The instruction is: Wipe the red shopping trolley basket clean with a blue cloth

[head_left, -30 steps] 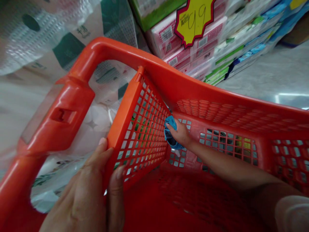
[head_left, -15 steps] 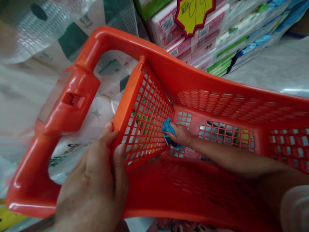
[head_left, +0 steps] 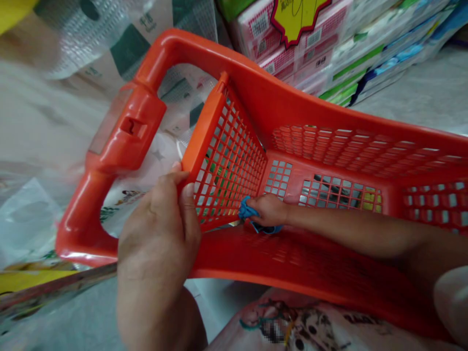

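Note:
My left hand point(head_left: 161, 229) grips the top edge of the hinged grid flap point(head_left: 226, 161) at the handle end of a red plastic shopping basket point(head_left: 325, 112). Its thumb lies on the inner side, the fingers over the outer side. Deep in the basket, my right hand point(head_left: 269, 209) is closed around a crumpled blue cloth point(head_left: 248, 208). The cloth is at the lower corner of the flap, near the side wall close to my body. A dark part of it hangs below the hand. The basket's thick handle point(head_left: 127, 126) sticks out to the left.
Stacked tissue packs point(head_left: 303, 63) stand beyond the basket, with a yellow price sign point(head_left: 298, 19) on them. Large plastic-wrapped packs point(head_left: 139, 44) lie behind the handle. Grey floor point(head_left: 413, 87) shows at the upper right. My printed shirt point(head_left: 285, 321) is at the bottom.
My right hand has moved the blue cloth along the flap's foot toward the near side wall. My left hand keeps its grip on the flap. The view has shifted slightly.

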Available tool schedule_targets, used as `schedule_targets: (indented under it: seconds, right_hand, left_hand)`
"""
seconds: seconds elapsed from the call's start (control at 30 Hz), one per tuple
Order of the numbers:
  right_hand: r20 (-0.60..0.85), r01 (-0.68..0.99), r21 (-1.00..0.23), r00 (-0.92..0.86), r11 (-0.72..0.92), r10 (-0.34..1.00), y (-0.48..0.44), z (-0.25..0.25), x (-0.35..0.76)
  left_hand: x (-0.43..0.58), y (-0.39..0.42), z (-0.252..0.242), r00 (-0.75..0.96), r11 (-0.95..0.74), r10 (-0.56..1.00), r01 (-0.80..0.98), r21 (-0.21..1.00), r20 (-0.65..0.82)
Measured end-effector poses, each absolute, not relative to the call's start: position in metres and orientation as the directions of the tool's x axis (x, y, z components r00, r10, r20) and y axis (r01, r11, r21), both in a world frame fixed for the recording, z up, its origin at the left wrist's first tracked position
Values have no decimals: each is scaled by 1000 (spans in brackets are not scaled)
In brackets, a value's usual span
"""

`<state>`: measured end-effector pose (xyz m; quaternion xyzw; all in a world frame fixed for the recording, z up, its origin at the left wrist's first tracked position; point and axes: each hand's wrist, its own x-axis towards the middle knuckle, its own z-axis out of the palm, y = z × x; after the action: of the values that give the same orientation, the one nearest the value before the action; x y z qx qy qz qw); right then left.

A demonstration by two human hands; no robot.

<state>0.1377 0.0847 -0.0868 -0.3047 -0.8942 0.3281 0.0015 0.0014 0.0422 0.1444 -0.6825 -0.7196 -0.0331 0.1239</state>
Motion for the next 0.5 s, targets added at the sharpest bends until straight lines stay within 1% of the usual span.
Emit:
schedule_targets:
  seconds: [0.1, 0.13, 0.17, 0.23, 0.3, 0.33, 0.43, 0.5]
  right_hand:
    - [-96, 430, -610, -874, 665, 477, 85, -64, 132]
    - [-81, 405, -605, -888, 686, 453, 86, -61, 132]
    - [-98, 409, -592, -892, 694, 441, 87, -62, 133]
    - [-198, 490, -552, -863, 675, 464, 90, -68, 137]
    - [-306, 598, -505, -798, 622, 519, 94, -76, 142]
    - [-336, 636, -490, -768, 596, 545, 94, -78, 144]
    - [-326, 653, -497, -751, 571, 575, 91, -64, 140]
    - [-251, 606, -548, -777, 577, 577, 86, -42, 133]
  left_hand:
    - [-1, 45, 144, -29, 43, 979, 997, -60, 204]
    - [-3, 46, 144, -10, 18, 977, 999, -37, 211]
    - [-4, 47, 143, 9, -5, 975, 1000, -21, 220]
    - [-7, 50, 141, 36, -35, 973, 999, -10, 228]
    - [-8, 51, 141, 56, -52, 971, 998, -26, 234]
    - [-8, 51, 140, 60, -53, 970, 998, -33, 238]
    - [-7, 51, 141, 50, -42, 970, 998, -37, 236]
    - [-6, 51, 141, 34, -21, 973, 998, -57, 229]
